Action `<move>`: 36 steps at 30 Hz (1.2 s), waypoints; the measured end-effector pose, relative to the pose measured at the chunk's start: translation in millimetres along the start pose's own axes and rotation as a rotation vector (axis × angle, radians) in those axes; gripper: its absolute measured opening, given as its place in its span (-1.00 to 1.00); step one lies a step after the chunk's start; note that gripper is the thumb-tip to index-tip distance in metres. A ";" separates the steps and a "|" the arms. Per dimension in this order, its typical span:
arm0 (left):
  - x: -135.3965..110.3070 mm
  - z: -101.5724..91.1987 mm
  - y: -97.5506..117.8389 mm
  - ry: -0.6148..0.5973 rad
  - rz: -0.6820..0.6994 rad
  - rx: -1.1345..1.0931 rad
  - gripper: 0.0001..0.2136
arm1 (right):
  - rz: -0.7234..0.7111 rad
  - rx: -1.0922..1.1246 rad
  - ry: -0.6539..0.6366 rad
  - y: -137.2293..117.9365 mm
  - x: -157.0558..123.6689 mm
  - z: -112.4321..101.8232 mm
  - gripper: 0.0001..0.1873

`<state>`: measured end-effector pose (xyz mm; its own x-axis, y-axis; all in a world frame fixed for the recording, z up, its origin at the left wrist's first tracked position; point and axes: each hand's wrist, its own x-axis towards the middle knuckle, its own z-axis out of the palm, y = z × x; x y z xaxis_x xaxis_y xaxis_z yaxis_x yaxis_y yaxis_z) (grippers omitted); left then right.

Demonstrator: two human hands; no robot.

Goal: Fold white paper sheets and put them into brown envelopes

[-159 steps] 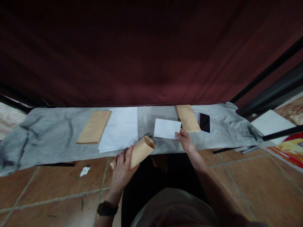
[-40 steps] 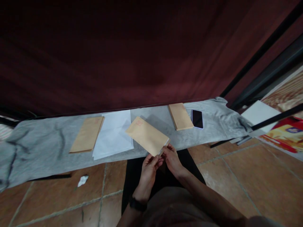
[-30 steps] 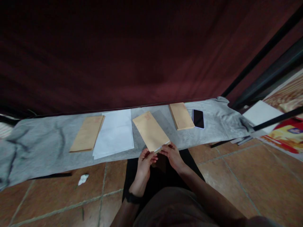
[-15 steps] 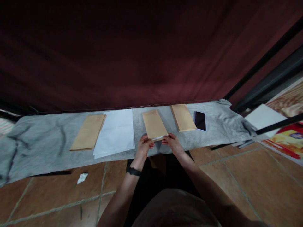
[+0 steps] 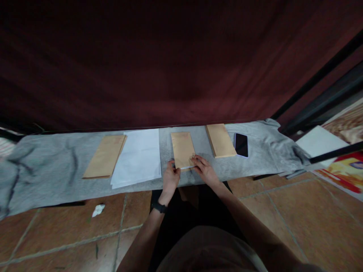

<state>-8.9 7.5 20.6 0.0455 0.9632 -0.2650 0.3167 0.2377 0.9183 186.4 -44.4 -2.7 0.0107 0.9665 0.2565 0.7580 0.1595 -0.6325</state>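
Note:
A brown paper envelope (image 5: 183,148) lies flat in front of me, with a strip of white paper showing at its near, open end. My left hand (image 5: 171,174) pinches the near left corner of this envelope between thumb and fingers. Over its near right part rests my right hand (image 5: 203,168), fingers bent and fingertips on the paper; whether they grip anything is unclear. Left of the envelope is a stack of white paper sheets (image 5: 138,156). A stack of brown envelopes (image 5: 221,139) lies to the right.
Further left, more brown envelopes (image 5: 104,156) lie partly beside the white sheets. A phone (image 5: 241,145) rests right of the envelope stack. Everything lies on a narrow bench covered with grey cloth (image 5: 51,162), against a dark red curtain (image 5: 170,75). Crumpled white tissue (image 5: 98,210) is on the tiled floor.
The envelope now lies flatter and straighter on the cloth. My right hand has moved from its near right corner up onto its right side; my left hand stays at the left corner.

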 end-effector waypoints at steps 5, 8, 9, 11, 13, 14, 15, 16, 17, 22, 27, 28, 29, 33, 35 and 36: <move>-15.2 -6.7 0.9 0.056 0.319 0.794 -0.60 | -0.059 -0.098 -0.058 7.1 2.2 2.7 -0.58; -16.6 -8.2 -2.7 0.025 0.546 0.959 -0.56 | -0.068 -0.093 -0.056 8.3 2.2 2.6 -0.60; -15.2 -8.8 -3.8 -0.004 0.632 0.982 -0.55 | -0.071 -0.090 -0.058 8.3 2.2 2.6 -0.60; -10.4 -10.9 -4.8 -0.072 0.764 1.006 -0.52 | -0.074 -0.090 -0.061 8.4 2.5 2.9 -0.61; -4.5 -13.9 -3.9 -0.130 0.824 1.015 -0.50 | -0.074 -0.099 -0.059 9.1 2.9 3.2 -0.63; -1.5 -15.6 -2.9 -0.159 0.840 1.017 -0.50 | -0.075 -0.107 -0.061 9.7 3.3 3.3 -0.63; 1.3 -17.2 -1.6 -0.192 0.852 1.018 -0.50 | -0.078 -0.115 -0.066 10.2 3.7 3.2 -0.63; 3.9 -18.7 -0.4 -0.226 0.862 1.020 -0.50 | -0.084 -0.127 -0.076 10.6 4.2 2.8 -0.63; 6.2 -20.0 0.8 -0.255 0.868 1.021 -0.50 | -0.094 -0.142 -0.089 10.9 4.9 2.2 -0.62; 11.2 -23.1 2.7 -0.303 0.867 0.958 -0.50 | -0.164 -0.238 -0.154 9.1 9.8 -3.8 -0.61; 10.9 -23.3 3.3 -0.326 0.880 1.010 -0.48 | -0.223 -0.325 -0.171 7.2 14.3 -8.1 -0.66; 10.9 -23.3 3.8 -0.330 0.883 1.042 -0.49 | -0.238 -0.339 -0.167 7.3 14.6 -8.2 -0.68; 10.8 -23.2 4.3 -0.334 0.885 1.077 -0.50 | -0.252 -0.353 -0.161 7.5 14.7 -8.0 -0.69; 9.7 -22.5 5.8 -0.343 0.886 1.210 -0.54 | -0.278 -0.400 -0.118 8.7 12.8 -5.4 -0.73; 8.3 -21.9 5.7 -0.330 0.888 1.246 -0.56 | -0.276 -0.414 -0.097 9.4 11.7 -3.7 -0.73; 7.5 -21.6 5.6 -0.323 0.891 1.256 -0.56 | -0.278 -0.418 -0.091 9.8 11.4 -3.1 -0.73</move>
<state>-27.3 18.7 30.1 0.7799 0.6259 0.0068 0.6254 -0.7797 0.0299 195.9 -32.5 -3.7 -0.2711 0.9156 0.2968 0.9205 0.3368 -0.1981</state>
